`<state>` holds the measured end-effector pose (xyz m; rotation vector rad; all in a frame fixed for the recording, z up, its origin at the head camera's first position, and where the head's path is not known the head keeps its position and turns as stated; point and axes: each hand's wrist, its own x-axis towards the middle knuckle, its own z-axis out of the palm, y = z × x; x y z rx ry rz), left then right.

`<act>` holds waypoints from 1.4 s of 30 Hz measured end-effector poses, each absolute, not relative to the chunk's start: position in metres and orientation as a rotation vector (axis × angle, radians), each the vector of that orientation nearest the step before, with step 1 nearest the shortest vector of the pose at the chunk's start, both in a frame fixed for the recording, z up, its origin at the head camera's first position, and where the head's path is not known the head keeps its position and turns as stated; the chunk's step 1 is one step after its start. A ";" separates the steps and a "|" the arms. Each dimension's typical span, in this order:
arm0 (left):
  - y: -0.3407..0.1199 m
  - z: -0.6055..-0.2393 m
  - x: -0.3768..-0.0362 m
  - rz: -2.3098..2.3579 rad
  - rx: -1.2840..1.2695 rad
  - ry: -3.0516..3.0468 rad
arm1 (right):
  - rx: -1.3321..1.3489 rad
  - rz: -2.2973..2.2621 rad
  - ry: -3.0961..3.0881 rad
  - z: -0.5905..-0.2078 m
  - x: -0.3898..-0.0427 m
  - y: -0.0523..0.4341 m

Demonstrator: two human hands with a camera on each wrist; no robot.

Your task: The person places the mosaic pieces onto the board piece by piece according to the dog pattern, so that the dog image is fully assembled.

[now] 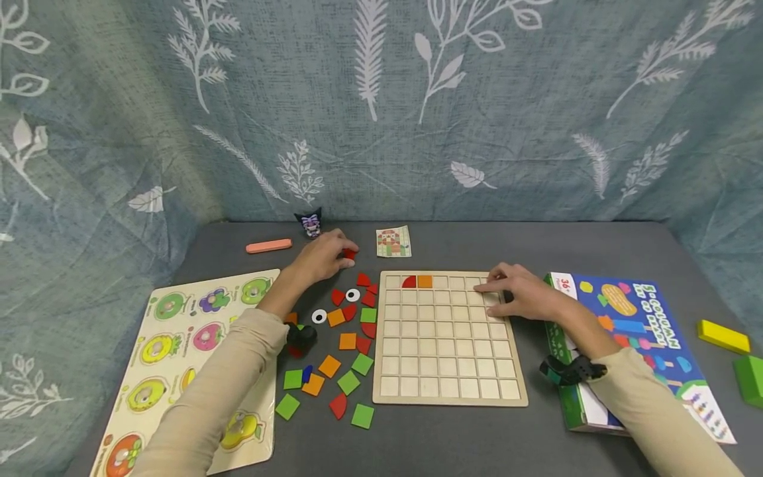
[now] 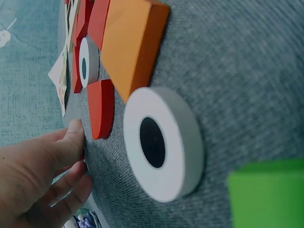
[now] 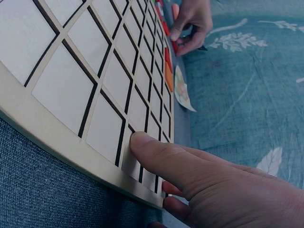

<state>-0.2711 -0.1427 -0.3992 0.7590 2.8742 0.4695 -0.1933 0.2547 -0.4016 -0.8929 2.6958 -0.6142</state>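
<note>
My left hand [image 1: 324, 256] is beyond the loose tiles and pinches a red tile [image 1: 350, 254] between thumb and fingers; its shape is mostly covered. In the left wrist view that hand [image 2: 45, 178] hides nearly all of the tile. My right hand [image 1: 521, 291] rests at the far right corner of the wooden grid board [image 1: 450, 402], its thumb [image 3: 152, 147] touching the cells in the right wrist view. A red quarter-circle tile [image 1: 409, 282] and an orange square tile [image 1: 425, 282] sit side by side in the board's far row.
Loose green [image 1: 362, 364], orange and red tiles lie left of the board, with two round eye pieces [image 1: 353, 295]. A pattern card [image 1: 393, 242] lies behind it. A fruit puzzle [image 1: 262, 434] is under my left forearm, a blue box [image 1: 646, 318] beside my right.
</note>
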 end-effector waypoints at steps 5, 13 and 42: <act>-0.142 -0.401 -0.271 0.534 0.789 2.879 | -0.893 -0.625 2.686 -0.400 -0.194 0.255; -0.125 -0.402 -0.266 0.662 0.799 2.862 | -0.906 -0.625 2.697 -0.401 -0.194 0.256; -0.007 -0.397 -0.248 1.028 0.968 2.508 | -0.874 -0.584 2.703 -0.403 -0.198 0.258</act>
